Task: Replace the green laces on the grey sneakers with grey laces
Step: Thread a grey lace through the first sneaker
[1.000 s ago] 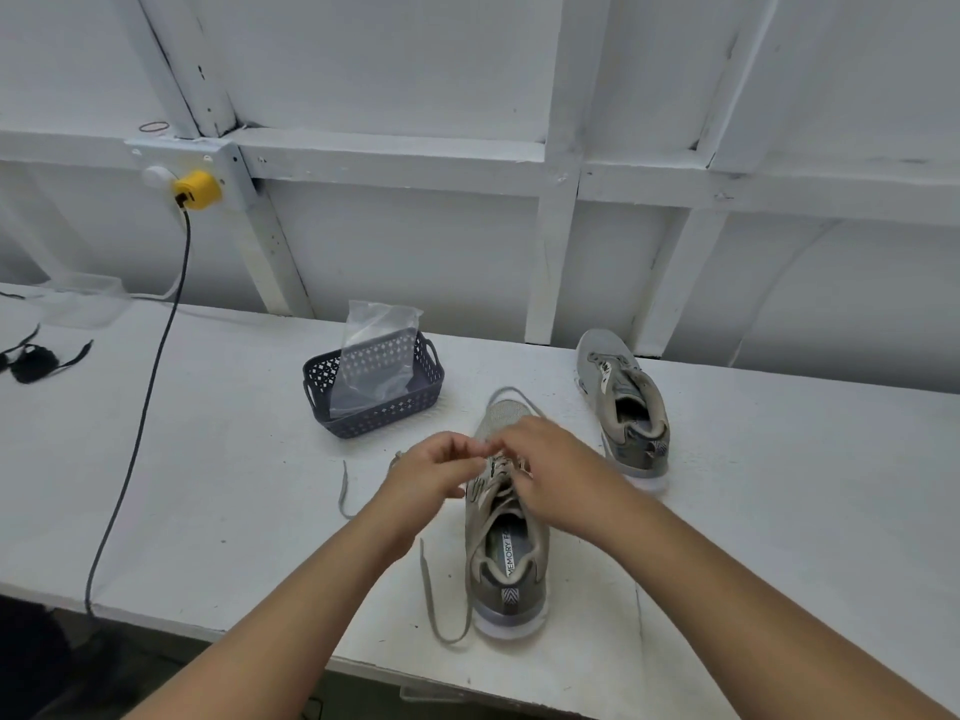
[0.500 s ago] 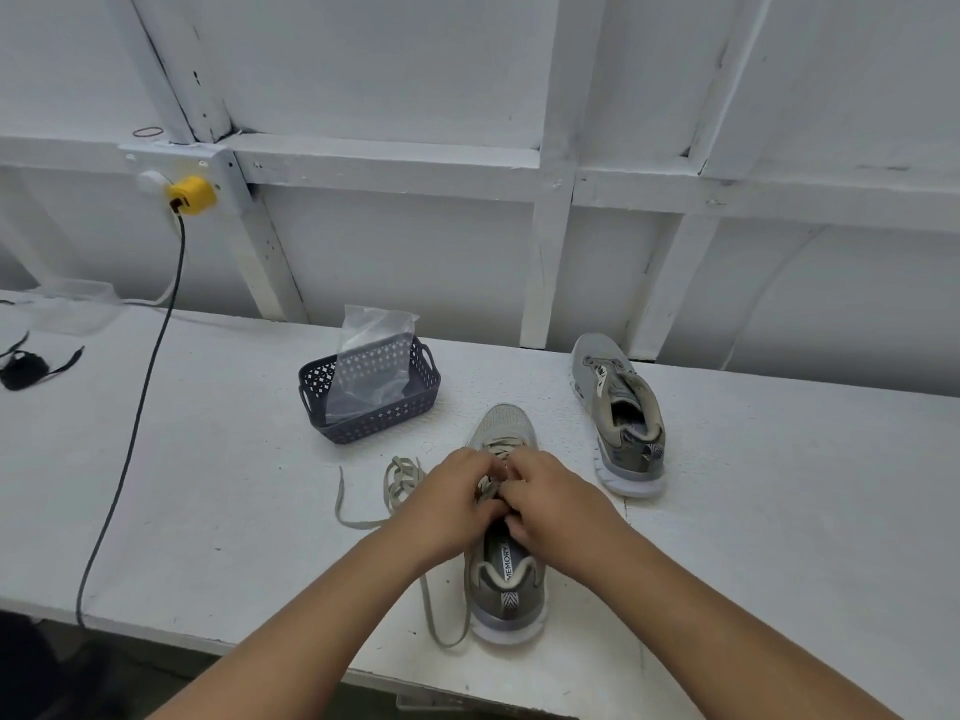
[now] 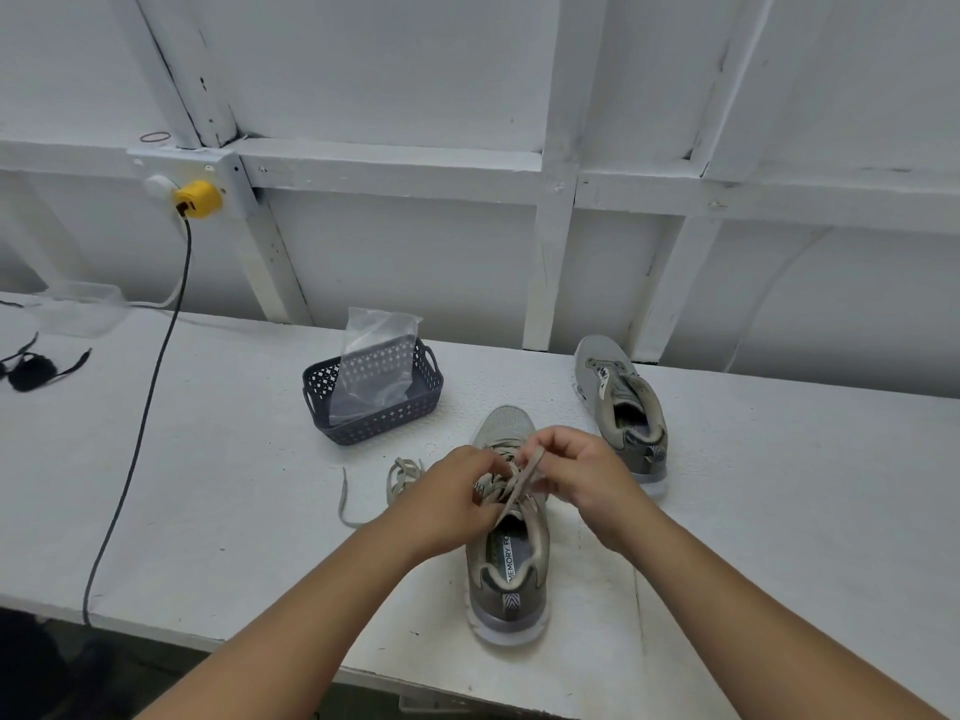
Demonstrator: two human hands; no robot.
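On the white table (image 3: 208,485), near its front edge, stands the near grey mesh sneaker (image 3: 506,553) with its heel toward the person. Both hands work over its eyelets. The right hand (image 3: 582,472) pinches a flat, pale grey-green woven lace (image 3: 519,485) between thumb and forefinger, lifted a little above the tongue. The left hand (image 3: 452,496) has its fingers curled at the same lace, lower on the eyelet row; exactly how it pinches I cannot tell. A loose bundle of similar lace (image 3: 402,472) lies just beside the shoe on the left. The second grey sneaker (image 3: 621,407) stands apart to the right, seemingly with no lace. Behind is a dark plastic basket (image 3: 374,426) holding a clear bag (image 3: 376,356).

The lace is probably light, soft and limp, so it will not push through a hole by itself. It is better to hold it close to the stiff tip. The shoe is likely light and may slide, so one hand should steady it.
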